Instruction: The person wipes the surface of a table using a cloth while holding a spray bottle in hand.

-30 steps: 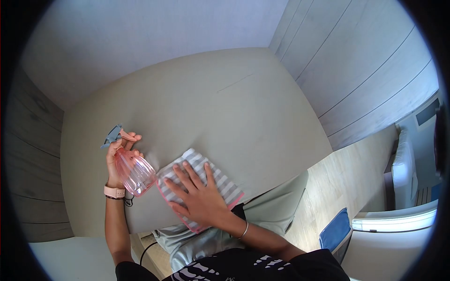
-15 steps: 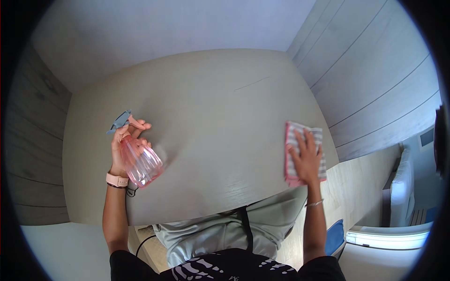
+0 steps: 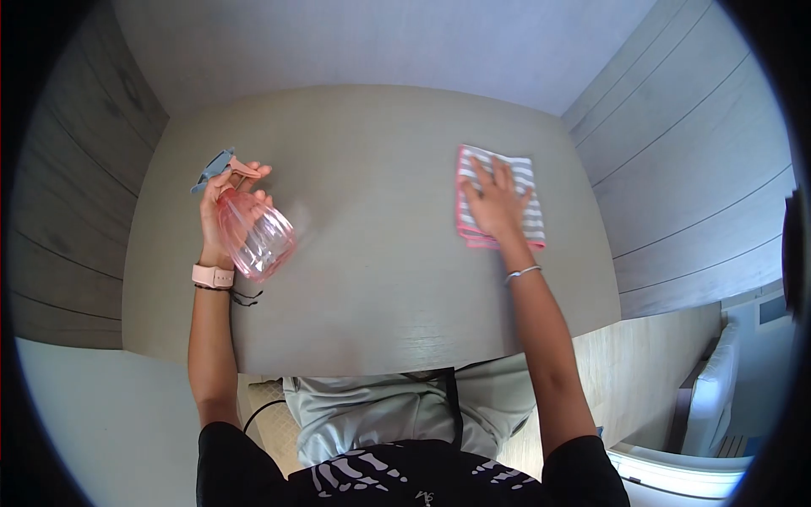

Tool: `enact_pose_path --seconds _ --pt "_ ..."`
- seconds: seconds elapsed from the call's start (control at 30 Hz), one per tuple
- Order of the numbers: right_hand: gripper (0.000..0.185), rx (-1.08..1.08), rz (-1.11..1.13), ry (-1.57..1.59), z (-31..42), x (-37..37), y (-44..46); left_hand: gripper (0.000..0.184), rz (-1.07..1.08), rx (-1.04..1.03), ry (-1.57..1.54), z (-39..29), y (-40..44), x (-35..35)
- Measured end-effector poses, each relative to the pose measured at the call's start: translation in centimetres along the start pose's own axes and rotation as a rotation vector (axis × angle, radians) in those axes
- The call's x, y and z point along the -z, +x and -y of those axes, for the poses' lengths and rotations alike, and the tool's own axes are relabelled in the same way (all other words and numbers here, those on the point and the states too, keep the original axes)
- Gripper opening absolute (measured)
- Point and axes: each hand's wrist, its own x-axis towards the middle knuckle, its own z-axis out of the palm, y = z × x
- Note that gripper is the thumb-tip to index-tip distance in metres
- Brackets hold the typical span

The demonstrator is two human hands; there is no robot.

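Note:
In my left hand (image 3: 221,209) is a clear pink spray bottle (image 3: 258,235) with a grey and pink trigger head. It tilts, its base pointing down and to the right, and my fingers wrap round its neck by the trigger. My right hand (image 3: 497,198) lies flat with fingers spread on a folded cloth (image 3: 530,220), striped grey and white with a pink edge. The cloth rests on the right part of the grey-beige table top (image 3: 372,253).
A pale wall (image 3: 372,42) borders the table's far side. Grey wood-look panels rise at left (image 3: 76,211) and right (image 3: 684,144). My lap (image 3: 372,410) is at the front edge. Wooden floor (image 3: 625,363) shows at lower right.
My right hand has slid the cloth away from the right front edge, toward the back and left. A thin dark line on the table no longer shows. My left hand still grips the bottle.

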Motion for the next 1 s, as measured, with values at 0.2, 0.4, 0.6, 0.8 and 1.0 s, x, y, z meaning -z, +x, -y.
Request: enact_pose_path --seconds 0.2,0.4,0.6,0.8,1.0 --pt "0.059 0.537 -0.126 0.091 14.2 4.8 -6.4 0.046 0.041 -0.278 0.036 -6.8 -7.6 0.1" --pt "0.056 0.936 -0.167 0.139 15.9 6.1 -19.1 0.046 0.002 -0.295 0.053 -8.3 -10.7 1.1" --pt "0.054 1.096 0.041 0.174 9.2 6.9 -20.7 0.047 -0.016 -0.3 0.138 -10.1 -9.3 4.1" --pt "0.057 0.533 0.051 0.079 2.0 7.4 -13.4 0.044 -0.105 -0.262 0.064 -13.2 -7.9 8.2" --pt "0.057 0.027 0.04 0.084 2.7 3.9 -2.1 0.043 -0.143 -0.204 0.067 -16.9 -3.1 9.4"
